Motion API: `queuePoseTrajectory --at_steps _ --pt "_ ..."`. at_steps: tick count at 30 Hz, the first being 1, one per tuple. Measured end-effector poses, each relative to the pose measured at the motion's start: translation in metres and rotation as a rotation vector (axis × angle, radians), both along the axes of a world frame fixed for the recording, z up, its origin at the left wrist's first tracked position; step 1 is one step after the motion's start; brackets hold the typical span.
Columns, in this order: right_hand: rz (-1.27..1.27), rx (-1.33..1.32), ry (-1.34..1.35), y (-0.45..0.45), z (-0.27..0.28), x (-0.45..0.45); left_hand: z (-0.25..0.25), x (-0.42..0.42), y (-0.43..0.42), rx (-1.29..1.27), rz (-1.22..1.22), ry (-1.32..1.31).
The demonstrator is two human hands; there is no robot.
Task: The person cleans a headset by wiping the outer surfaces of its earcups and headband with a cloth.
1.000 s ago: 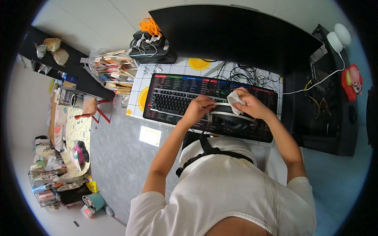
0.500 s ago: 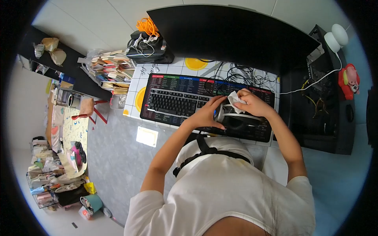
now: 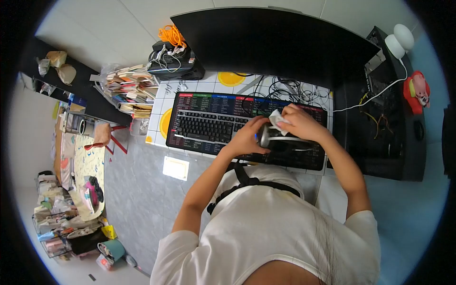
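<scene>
A dark headset (image 3: pixel 290 141) with a silvery band and a small blue light is held just above the desk mat (image 3: pixel 199 100). My left hand (image 3: pixel 248 137) wraps round its left end, thumb on the near side and fingers on the far side. My right hand (image 3: pixel 303 124) pinches a crumpled white tissue (image 3: pixel 276 118) and presses it against the headset's upper edge. Left of my hands lies a black keyboard (image 3: pixel 204 127) with a silver frame, on the same mat. Part of the headset is hidden behind my fingers.
A wide black monitor (image 3: pixel 270 45) stands at the back, with tangled cables (image 3: pixel 285 90) before it. To the right is an open computer case (image 3: pixel 375 137) bearing a red plush toy (image 3: pixel 417 92) and a white round device (image 3: pixel 399 40). Books (image 3: pixel 130 83) are stacked at left.
My right hand and the tissue have shifted slightly along the headset's edge. The whole view has moved a little; my left hand keeps its hold.
</scene>
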State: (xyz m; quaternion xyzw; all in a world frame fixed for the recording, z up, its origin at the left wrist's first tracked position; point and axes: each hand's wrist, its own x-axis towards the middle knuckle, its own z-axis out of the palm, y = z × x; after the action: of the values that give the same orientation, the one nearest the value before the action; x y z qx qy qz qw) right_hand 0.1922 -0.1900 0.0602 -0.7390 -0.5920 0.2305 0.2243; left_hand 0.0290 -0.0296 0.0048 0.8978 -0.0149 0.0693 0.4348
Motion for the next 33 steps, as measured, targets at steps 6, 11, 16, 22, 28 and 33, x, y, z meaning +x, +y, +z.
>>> queuePoseTrajectory --at_steps 6,11,16,22,28,33 --pt "-0.493 0.328 0.734 -0.038 -0.061 0.031 -0.007 -0.015 0.038 -0.518 0.148 0.064" --pt "-0.689 0.486 1.099 -0.041 -0.109 0.028 -0.005 -0.016 0.055 -0.772 0.131 0.115" --pt "-0.586 0.54 0.988 0.001 -0.053 -0.014 0.013 -0.013 0.054 -0.72 0.149 0.038" --pt "-0.673 0.468 0.998 0.034 -0.054 -0.045 0.063 0.004 0.016 0.261 0.202 -0.305" --pt "-0.423 0.566 0.652 0.038 -0.066 -0.044 0.057 -0.003 0.031 0.23 0.295 -0.36" --pt "-0.286 0.603 0.435 0.021 -0.074 -0.031 0.07 -0.012 0.047 -0.007 0.33 -0.341"
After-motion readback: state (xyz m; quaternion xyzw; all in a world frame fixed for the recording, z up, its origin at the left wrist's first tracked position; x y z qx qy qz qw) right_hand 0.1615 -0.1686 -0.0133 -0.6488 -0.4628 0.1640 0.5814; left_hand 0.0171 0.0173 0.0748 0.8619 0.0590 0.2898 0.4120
